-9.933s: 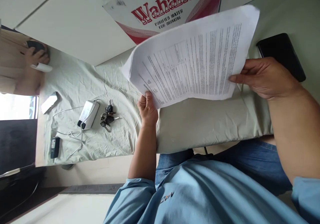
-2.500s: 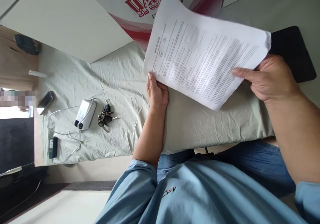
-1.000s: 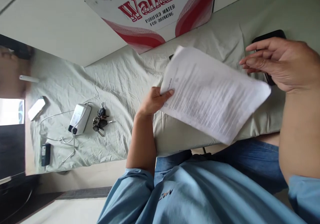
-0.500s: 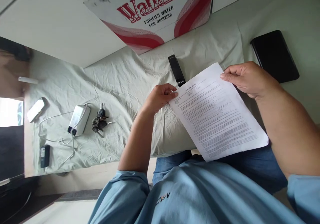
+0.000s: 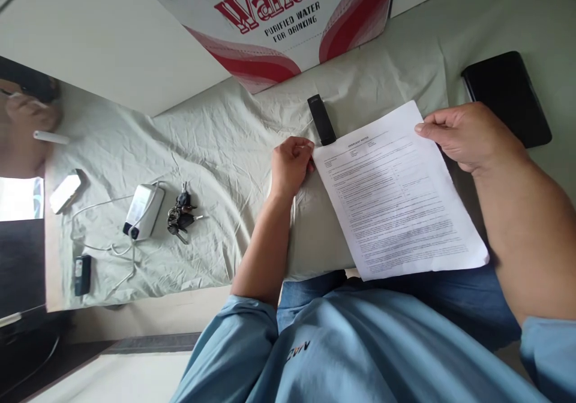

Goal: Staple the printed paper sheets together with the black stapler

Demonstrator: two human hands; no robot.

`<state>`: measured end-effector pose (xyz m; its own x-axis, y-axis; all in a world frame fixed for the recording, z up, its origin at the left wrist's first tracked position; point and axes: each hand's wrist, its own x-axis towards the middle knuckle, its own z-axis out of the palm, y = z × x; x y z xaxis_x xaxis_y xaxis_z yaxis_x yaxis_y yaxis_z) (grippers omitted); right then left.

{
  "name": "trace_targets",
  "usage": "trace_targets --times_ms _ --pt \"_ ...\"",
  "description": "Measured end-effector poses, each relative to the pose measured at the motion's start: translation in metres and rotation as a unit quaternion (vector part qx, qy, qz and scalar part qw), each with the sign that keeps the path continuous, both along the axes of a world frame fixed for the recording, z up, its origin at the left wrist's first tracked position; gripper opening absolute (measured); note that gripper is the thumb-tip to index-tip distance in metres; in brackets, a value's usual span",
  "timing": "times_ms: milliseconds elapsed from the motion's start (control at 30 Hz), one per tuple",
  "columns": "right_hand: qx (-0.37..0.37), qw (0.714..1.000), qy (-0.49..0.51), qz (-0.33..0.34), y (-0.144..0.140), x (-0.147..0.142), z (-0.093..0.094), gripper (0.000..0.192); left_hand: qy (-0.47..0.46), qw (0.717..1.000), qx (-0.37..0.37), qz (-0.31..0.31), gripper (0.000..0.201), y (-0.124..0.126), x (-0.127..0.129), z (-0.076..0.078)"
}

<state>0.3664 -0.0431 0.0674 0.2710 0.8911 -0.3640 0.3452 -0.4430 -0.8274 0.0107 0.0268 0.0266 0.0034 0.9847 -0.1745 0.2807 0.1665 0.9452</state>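
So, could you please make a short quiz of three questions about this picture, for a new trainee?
1. True or false: both hands touch the printed sheet.
2. Which thing lies just beyond the sheet's top edge? A) the bunch of keys B) the slim black device C) the white charger
3. Fill in: the black tablet lies beyond the ____ hand.

Key
1. True: the left hand is at the sheet's top left corner and the right hand grips its top right corner.
2. B. The keys and charger lie far off to the left on the wrinkled cloth.
3. Right.
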Motion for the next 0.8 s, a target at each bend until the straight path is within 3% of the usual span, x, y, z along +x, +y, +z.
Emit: trace_targets --times_ms 167,467,800 --pt "-0.024 0.998 -0.047 -0.033 -0.002 -0.009 0.018 0.021 -0.033 0.998 -0.041 -0.023 0.029 0.001 -0.005 0.001" --pt "0.015 0.999 -0.013 -0.032 -0.002 -0.011 0.019 0.024 -0.016 0.999 -0.032 -0.018 0.023 -0.003 0.008 0.006" --pt "0.066 0.996 0.001 -0.062 0.000 -0.005 -0.004 0.018 -0.074 0.996 -0.034 -0.034 0.034 -0.004 0.007 0.003"
